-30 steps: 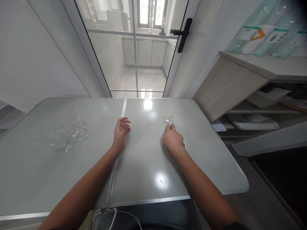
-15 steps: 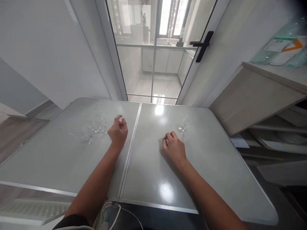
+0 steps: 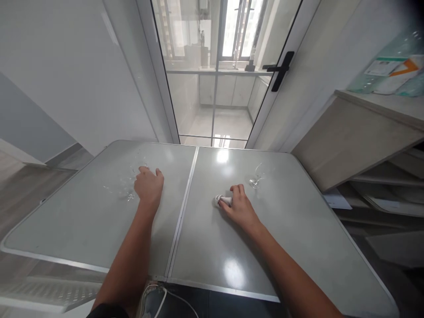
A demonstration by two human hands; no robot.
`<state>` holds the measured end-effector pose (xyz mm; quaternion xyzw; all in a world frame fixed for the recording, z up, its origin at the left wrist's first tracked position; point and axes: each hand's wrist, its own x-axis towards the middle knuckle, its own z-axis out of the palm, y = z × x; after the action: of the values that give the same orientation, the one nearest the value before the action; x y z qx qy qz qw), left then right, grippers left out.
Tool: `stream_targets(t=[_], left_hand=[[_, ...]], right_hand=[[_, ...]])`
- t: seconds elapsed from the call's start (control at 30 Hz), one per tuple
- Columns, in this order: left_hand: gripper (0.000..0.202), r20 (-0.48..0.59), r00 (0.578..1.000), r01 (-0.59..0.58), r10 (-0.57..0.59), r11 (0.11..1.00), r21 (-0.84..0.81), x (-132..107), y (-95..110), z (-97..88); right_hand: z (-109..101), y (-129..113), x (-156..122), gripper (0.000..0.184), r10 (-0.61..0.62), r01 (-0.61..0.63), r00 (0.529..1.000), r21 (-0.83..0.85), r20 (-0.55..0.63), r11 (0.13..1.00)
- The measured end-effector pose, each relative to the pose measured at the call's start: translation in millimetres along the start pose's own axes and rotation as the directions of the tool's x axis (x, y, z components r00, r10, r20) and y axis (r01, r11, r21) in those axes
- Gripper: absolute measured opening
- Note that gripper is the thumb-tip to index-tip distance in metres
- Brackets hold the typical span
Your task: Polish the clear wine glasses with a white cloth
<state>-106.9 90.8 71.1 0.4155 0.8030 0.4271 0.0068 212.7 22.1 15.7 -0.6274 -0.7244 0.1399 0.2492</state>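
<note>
My left hand (image 3: pixel 149 185) reaches over a loose scatter of clear, glossy pieces (image 3: pixel 127 193) on the left half of the table. Its thumb stands apart from the fingers, and I see nothing held between them; the fingertips are partly hidden. On the right half, my right hand (image 3: pixel 243 207) has thumb and fingers around a small white object (image 3: pixel 219 200) with a rounded, looped-looking end. Its exact kind I cannot make out. Beyond that hand lies a small clear, shiny piece (image 3: pixel 255 182), apart from the fingers.
The grey table (image 3: pixel 285 260) has a metal seam (image 3: pixel 180 212) down its middle. A glass door with a black handle (image 3: pixel 281 70) stands behind. At right is a shelf unit (image 3: pixel 357 137) with packed clear bottles (image 3: pixel 387 73) on top. White cables (image 3: pixel 159 300) hang at the near edge.
My left hand has moved left to the clear pieces, its thumb now apart. The white object in my right hand shows more on the left side. The view has shifted slightly.
</note>
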Motion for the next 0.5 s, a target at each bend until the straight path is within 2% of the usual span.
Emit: stream_targets(t=[0.2, 0.27, 0.33, 0.4, 0.5], left_hand=[[0.007, 0.105, 0.991, -0.102, 0.089, 0.986, 0.134, 0, 1, -4.1], [0.002, 0.118, 0.978, -0.185, 0.17, 0.974, 0.132, -6, 5, -2.0], [0.005, 0.077, 0.953, -0.299, 0.294, 0.952, 0.069, -14, 9, 2.8], [0.01, 0.007, 0.921, -0.389, 0.389, 0.921, -0.024, -22, 14, 9.2], [0.013, -0.003, 0.919, -0.388, 0.394, 0.902, -0.191, -35, 18, 18.4]], right_hand=[[2, -1, 0, 0.016, -0.142, 0.142, 0.988, 0.014, 0.062, 0.99], [-2, -4, 1, 0.007, -0.12, 0.117, 0.992, 0.072, 0.034, 0.991], [-6, -7, 2, 0.013, -0.046, 0.044, 0.999, 0.205, 0.004, 0.978], [-11, -10, 3, 0.023, 0.036, -0.035, 0.999, 0.405, 0.004, 0.914], [-16, -11, 3, 0.024, 0.11, -0.117, 0.992, 0.713, 0.057, 0.691]])
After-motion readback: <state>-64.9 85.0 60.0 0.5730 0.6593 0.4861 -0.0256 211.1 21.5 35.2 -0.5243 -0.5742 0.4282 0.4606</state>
